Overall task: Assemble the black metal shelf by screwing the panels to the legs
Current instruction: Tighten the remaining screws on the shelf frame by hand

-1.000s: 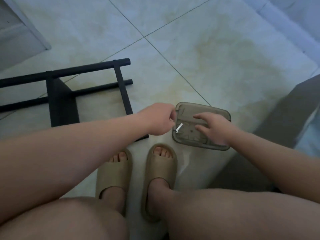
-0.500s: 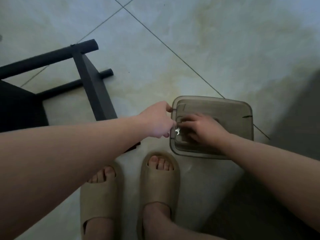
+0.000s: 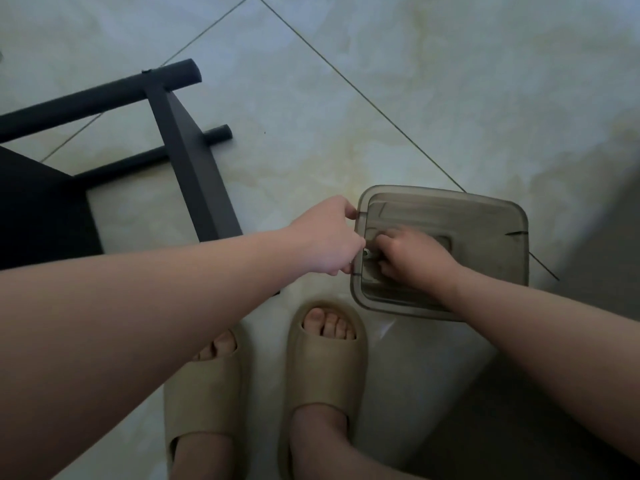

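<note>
Left hand point(image 3: 329, 237) gripping the left rim of a smoky box point(image 3: 485, 216); right hand point(image 3: 412, 261) curled inside it, perhaps pinching a screw point(image 3: 365, 252), I cannot tell; black shelf point(image 3: 187, 161) lying at left

Pale glazed floor tiles point(image 3: 450, 81) are filling the view, with dark grout lines point(image 3: 346, 81) crossing diagonally and yellowish staining point(image 3: 346, 168) spreading over the middle tile. A smoky translucent plastic container point(image 3: 491, 230) with rounded corners is sitting flat on the floor at centre right. Two beige open-toed slippers, the left point(image 3: 204, 393) and the right point(image 3: 325, 368), are standing side by side at lower centre, toes showing, the right one just below the container. A dark grey surface point(image 3: 606, 254) is lying in shadow along the right edge.
</note>
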